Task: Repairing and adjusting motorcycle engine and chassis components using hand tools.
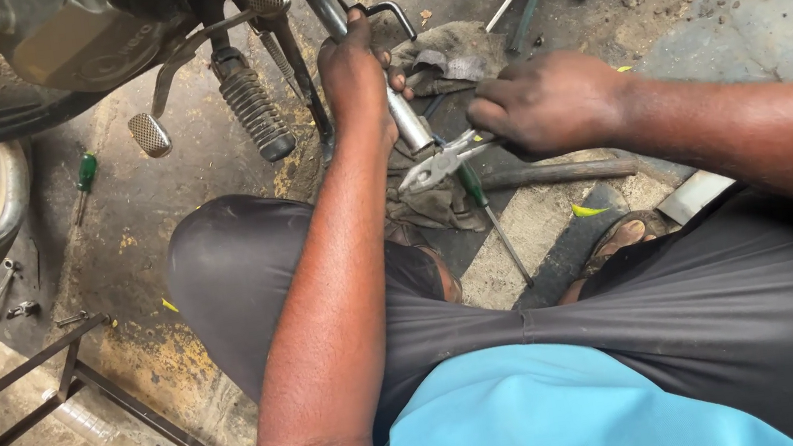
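Tight spot: footpeg [254, 109], brake pedal [150, 132] and metal tube [404, 116] crowd above the left knee [240, 262]. Rag [434, 203], screwdriver [492, 216] and bar [562, 172] clutter floor [117, 247] ahead. Open floor left of knee, upper right mostly free.

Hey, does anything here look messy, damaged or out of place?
Tools lie scattered on the stained floor: a green-handled screwdriver by the wheel, loose bolts, a crumpled rag. The left hand grips a metal tube; the right hand holds pliers.

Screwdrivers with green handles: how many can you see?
2: one screwdriver on the floor at left; another under the pliers in the right hand. More may be hidden.
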